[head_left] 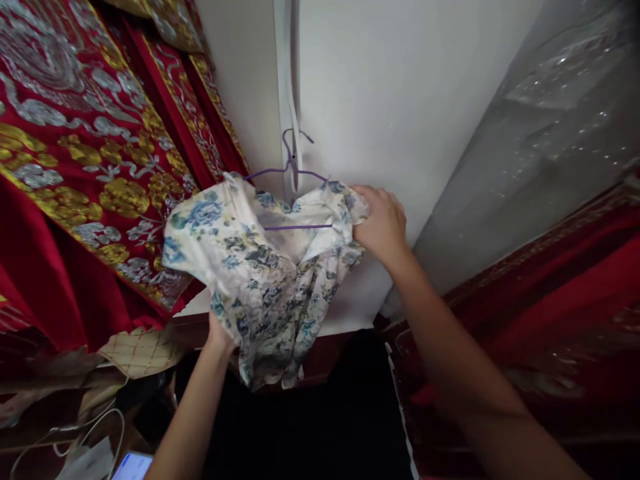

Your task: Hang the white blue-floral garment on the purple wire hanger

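Observation:
A white garment with blue and grey flowers hangs on a thin purple wire hanger, hooked on a white fitting on the white wall. My right hand is closed on the garment's right shoulder by the hanger's end. My left hand reaches up under the lower left of the cloth. Its fingers are hidden behind the fabric.
Red drapes with gold and silver embroidery hang at the left. A grey glittery cover and red cloth fill the right. Below lie a quilted beige piece, white cables and a lit phone screen.

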The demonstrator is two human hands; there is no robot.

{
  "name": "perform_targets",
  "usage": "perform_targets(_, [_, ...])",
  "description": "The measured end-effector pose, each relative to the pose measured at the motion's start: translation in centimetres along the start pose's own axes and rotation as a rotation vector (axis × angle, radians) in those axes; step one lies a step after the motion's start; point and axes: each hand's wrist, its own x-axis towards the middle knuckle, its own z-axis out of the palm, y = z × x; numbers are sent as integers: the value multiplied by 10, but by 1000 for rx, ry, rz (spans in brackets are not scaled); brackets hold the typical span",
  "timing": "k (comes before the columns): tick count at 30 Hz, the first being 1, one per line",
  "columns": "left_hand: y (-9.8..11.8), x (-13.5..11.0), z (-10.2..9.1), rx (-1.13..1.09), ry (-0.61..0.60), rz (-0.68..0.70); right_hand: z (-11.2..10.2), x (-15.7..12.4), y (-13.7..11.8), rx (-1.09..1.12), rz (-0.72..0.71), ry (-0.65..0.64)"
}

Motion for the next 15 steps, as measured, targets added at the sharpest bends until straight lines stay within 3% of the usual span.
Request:
perform_targets(4, [-58,-30,11,-227,321,-111,0,-37,7,3,64,-18])
perform_targets(6, [-78,-41,18,-188,328,-96,5,-65,6,35,117,11])
perform_targets(8, [-87,-51,25,-160,306,-63,15,-101,3,110,213,123])
perform_targets(11, [-90,-60,30,-159,341,-58,36,-168,-11,390,483,240])
perform_targets(13, [-89,-63,28,-158,378,-68,53,-208,-25,686,680,14])
perform_targets(15, [-89,-66,24,-141,360,-74,71,-231,-39,844,722,-276])
